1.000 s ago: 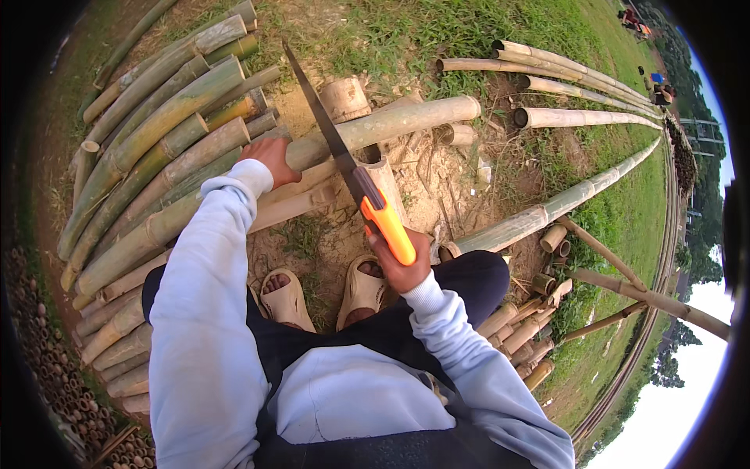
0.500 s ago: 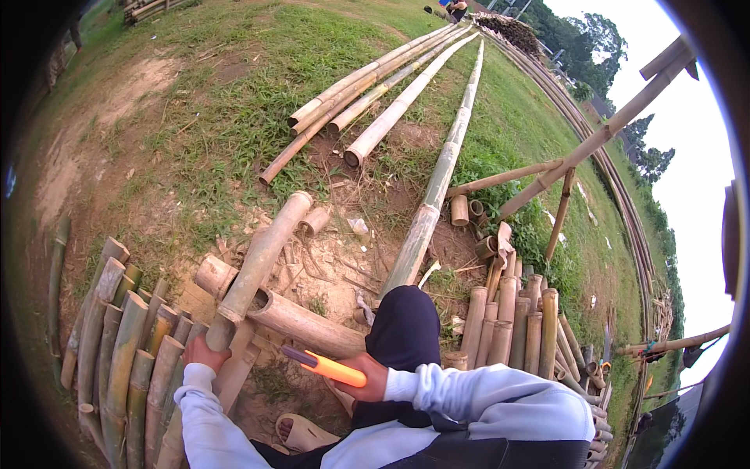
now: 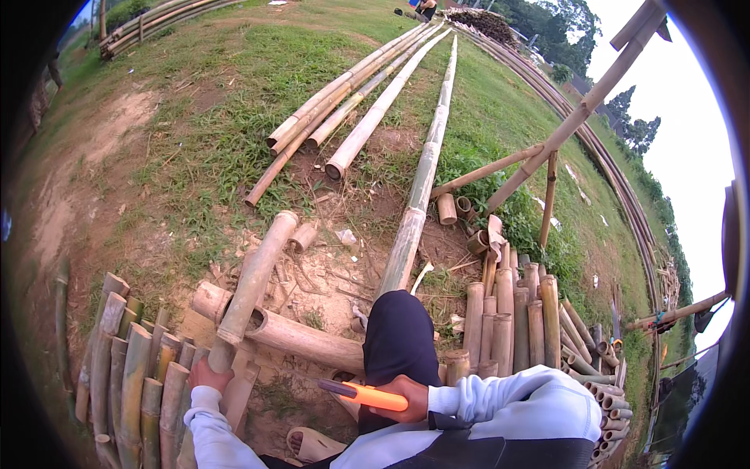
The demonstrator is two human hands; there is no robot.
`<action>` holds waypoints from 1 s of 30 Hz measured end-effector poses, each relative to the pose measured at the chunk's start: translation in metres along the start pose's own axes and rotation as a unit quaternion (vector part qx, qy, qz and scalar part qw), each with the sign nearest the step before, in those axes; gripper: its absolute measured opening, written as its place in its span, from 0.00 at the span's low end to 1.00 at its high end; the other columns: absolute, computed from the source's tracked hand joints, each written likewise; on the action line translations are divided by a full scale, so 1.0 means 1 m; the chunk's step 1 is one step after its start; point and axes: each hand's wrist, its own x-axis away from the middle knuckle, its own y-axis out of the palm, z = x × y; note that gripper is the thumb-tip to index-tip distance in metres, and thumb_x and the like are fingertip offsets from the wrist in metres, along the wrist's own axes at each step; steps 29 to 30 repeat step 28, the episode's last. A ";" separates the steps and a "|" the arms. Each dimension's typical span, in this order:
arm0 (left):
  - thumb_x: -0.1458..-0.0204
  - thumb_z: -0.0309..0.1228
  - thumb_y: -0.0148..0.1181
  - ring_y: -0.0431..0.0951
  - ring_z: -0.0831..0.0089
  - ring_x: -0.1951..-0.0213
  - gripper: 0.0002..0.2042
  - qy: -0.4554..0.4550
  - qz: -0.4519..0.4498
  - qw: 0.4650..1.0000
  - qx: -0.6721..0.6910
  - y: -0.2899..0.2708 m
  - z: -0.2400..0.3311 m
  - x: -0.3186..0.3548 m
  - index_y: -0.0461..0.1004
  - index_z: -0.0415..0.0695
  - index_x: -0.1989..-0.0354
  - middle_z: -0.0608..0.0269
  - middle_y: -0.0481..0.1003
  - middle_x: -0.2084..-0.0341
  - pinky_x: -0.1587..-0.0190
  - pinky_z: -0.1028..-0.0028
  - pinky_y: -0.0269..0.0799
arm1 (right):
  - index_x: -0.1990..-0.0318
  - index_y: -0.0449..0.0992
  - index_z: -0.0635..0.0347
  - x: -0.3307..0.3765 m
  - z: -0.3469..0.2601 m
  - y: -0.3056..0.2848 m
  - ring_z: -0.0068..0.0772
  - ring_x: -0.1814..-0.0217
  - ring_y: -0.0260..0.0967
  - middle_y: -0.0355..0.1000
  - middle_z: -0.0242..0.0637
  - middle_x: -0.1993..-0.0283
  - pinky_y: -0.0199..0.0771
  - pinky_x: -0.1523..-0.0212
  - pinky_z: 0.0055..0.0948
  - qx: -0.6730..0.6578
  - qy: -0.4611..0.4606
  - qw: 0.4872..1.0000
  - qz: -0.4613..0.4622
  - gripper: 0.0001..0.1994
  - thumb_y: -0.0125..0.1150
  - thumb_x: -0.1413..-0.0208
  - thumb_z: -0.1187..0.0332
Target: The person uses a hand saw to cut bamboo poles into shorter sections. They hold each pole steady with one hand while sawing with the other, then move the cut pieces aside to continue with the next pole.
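My left hand (image 3: 211,377) is closed round the lower end of a short bamboo pole (image 3: 258,273). The pole slants up and away, lying across a thicker bamboo log (image 3: 308,340) on the ground. In front of my bent knee, my right hand (image 3: 408,397) grips an orange-handled tool (image 3: 375,396) with a dark front part pointing left. Its blade is hard to make out. The tool is apart from the pole.
Upright bamboo pieces stand bunched at my left (image 3: 133,375) and right (image 3: 508,328). Long bamboo poles (image 3: 383,117) stretch away over the grass. A slanted bamboo post (image 3: 578,117) with braces rises at the right. A person (image 3: 427,9) is far off.
My right hand with the orange-handled tool has moved right and down, away from the pole. My left hand keeps its grip on the pole. The view has shifted slightly.
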 end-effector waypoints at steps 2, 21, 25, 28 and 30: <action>0.69 0.45 0.75 0.79 0.42 0.50 0.32 0.008 0.012 1.000 0.011 0.005 0.004 0.004 0.79 0.37 0.54 0.38 0.80 0.56 0.44 0.51 0.73 | 0.64 0.78 0.62 -0.064 0.019 0.011 0.58 0.68 0.75 0.76 0.51 0.71 0.74 0.65 0.45 -0.002 -0.032 0.999 0.022 0.07 0.65 0.46 0.69; 0.68 0.51 0.76 0.78 0.49 0.45 0.40 -0.001 -0.045 0.999 -0.021 0.009 -0.009 -0.011 0.77 0.40 0.44 0.43 0.78 0.48 0.39 0.56 0.72 | 0.56 0.79 0.62 -0.179 0.035 0.064 0.36 0.66 0.77 0.78 0.44 0.69 0.75 0.61 0.35 0.017 -0.044 0.999 0.027 0.11 0.67 0.45 0.67; 0.67 0.52 0.75 0.77 0.50 0.43 0.43 0.013 -0.004 0.999 -0.032 0.005 -0.006 0.000 0.74 0.42 0.40 0.44 0.77 0.46 0.38 0.57 0.71 | 0.53 0.79 0.61 -0.173 0.038 0.073 0.33 0.65 0.77 0.79 0.43 0.67 0.75 0.59 0.33 0.012 -0.067 0.996 0.059 0.13 0.67 0.44 0.67; 0.66 0.52 0.75 0.76 0.51 0.41 0.44 0.001 -0.012 0.999 -0.041 0.001 -0.001 0.004 0.73 0.43 0.38 0.45 0.76 0.43 0.37 0.58 0.70 | 0.52 0.80 0.58 -0.172 0.041 0.072 0.49 0.60 0.79 0.79 0.51 0.63 0.76 0.56 0.40 0.003 -0.043 0.998 0.053 0.16 0.67 0.48 0.63; 0.66 0.52 0.75 0.76 0.51 0.41 0.44 0.001 -0.012 0.999 -0.041 0.001 -0.001 0.004 0.73 0.43 0.38 0.45 0.76 0.43 0.37 0.58 0.70 | 0.52 0.80 0.58 -0.172 0.041 0.072 0.49 0.60 0.79 0.79 0.51 0.63 0.76 0.56 0.40 0.003 -0.043 0.998 0.053 0.16 0.67 0.48 0.63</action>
